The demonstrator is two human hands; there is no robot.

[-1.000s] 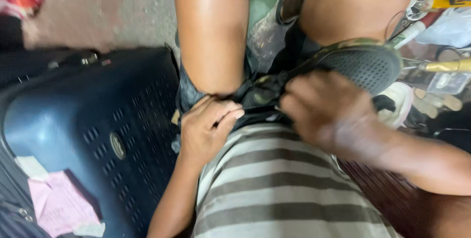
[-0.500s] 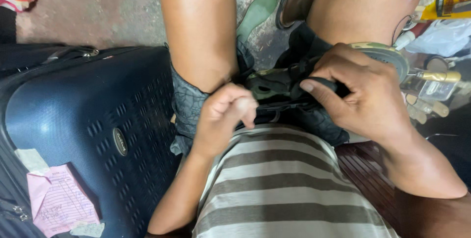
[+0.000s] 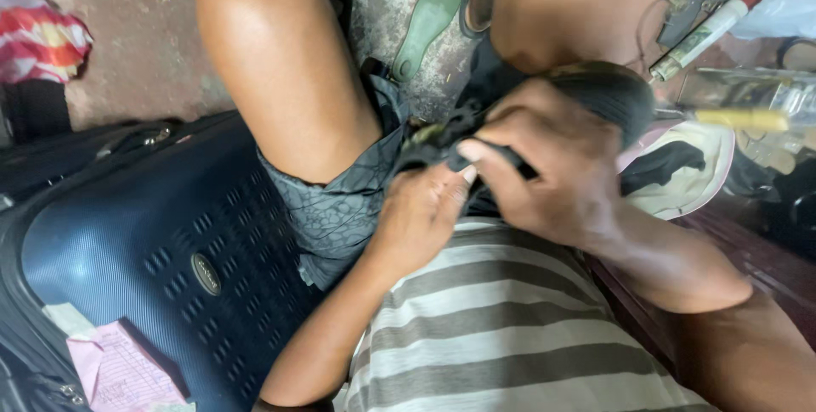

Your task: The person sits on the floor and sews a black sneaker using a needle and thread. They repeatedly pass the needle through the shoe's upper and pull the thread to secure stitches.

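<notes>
Both hands (image 3: 544, 166) w/ grip on black strappy sandal (image 3: 595, 93), dark sole.

Suitcase (image 3: 153, 251) glossy textured plastic; shorts (image 3: 340, 208) matt patterned cloth.

We see our two bare hands meeting in our lap, between our bent bare knees at eleven and one o'clock. Our left hand (image 3: 421, 217) rises from seven o'clock, fingers curled loosely, thumb tip pointing up. Our right hand (image 3: 552, 170) comes in from four o'clock, wrist bent, fingers folded tight, touching the left thumb.
</notes>
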